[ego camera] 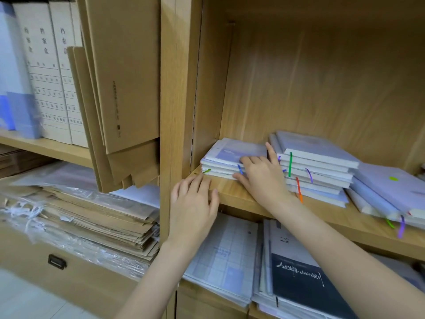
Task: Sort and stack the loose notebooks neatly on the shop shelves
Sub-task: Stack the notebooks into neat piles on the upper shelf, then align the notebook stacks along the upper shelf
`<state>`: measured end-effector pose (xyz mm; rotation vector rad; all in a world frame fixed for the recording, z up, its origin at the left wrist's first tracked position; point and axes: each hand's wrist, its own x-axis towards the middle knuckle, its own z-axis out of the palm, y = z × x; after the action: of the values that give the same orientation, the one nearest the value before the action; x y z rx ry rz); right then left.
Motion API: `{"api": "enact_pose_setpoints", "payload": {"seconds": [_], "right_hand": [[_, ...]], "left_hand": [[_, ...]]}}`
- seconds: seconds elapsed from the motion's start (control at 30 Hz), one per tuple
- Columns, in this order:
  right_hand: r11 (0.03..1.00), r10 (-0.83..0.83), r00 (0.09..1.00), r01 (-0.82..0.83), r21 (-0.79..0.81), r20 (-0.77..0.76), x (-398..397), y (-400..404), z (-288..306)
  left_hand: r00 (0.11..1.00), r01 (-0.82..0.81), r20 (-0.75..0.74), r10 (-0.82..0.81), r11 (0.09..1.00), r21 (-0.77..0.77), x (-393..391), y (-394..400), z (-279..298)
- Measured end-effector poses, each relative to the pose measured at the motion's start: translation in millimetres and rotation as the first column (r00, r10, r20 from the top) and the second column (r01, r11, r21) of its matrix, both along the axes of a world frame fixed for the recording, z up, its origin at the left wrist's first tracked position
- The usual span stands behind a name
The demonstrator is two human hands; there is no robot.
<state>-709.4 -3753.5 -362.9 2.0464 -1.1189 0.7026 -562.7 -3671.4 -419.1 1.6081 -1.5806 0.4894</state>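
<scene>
A short stack of pale lilac notebooks (226, 155) lies at the left end of the wooden shelf (232, 192). My right hand (259, 173) rests on that stack's right front corner, thumb under its lower edge, fingers spread over the top cover. My left hand (194, 199) lies flat with straight fingers on the shelf's front edge, just left of the stack and holding nothing. A taller stack of lilac notebooks (319, 166) with coloured ribbon markers sits to the right. A third, leaning pile (388, 194) lies further right.
The shelf below holds flat notebooks, pale gridded ones (227, 256) and a dark blue one (301, 279). An upright wooden divider (179, 88) stands left of the compartment. Beyond it are cardboard folders (119, 84), white box files (46, 72) and wrapped brown paper stacks (92, 217).
</scene>
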Motion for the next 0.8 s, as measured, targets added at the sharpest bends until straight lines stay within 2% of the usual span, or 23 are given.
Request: {"api": "enact_pose_setpoints", "payload": {"seconds": [0.13,0.23,0.37,0.57,0.8], "right_hand": [[0.992,0.119,0.993,-0.119,-0.039,0.013,-14,9,-3],[0.976,0.213,0.977,-0.212,-0.054,0.000,-43,28,-7],[0.974,0.220,0.968,-0.213,-0.072,0.121,-108,56,8],[0.996,-0.078,0.970,0.067,0.053,0.230,-254,88,27],[0.921,-0.379,0.874,0.323,0.220,0.304,-407,120,23]], "left_hand": [[1.000,-0.003,0.007,0.003,1.000,0.018,1,1,0],[0.998,0.017,-0.054,-0.015,0.999,0.033,-6,3,5],[0.983,0.167,-0.064,-0.170,0.985,-0.041,-41,2,19],[0.878,0.463,-0.077,-0.472,0.880,-0.109,-142,-5,39],[0.755,0.655,0.028,-0.656,0.750,-0.097,-255,-8,50]]}}
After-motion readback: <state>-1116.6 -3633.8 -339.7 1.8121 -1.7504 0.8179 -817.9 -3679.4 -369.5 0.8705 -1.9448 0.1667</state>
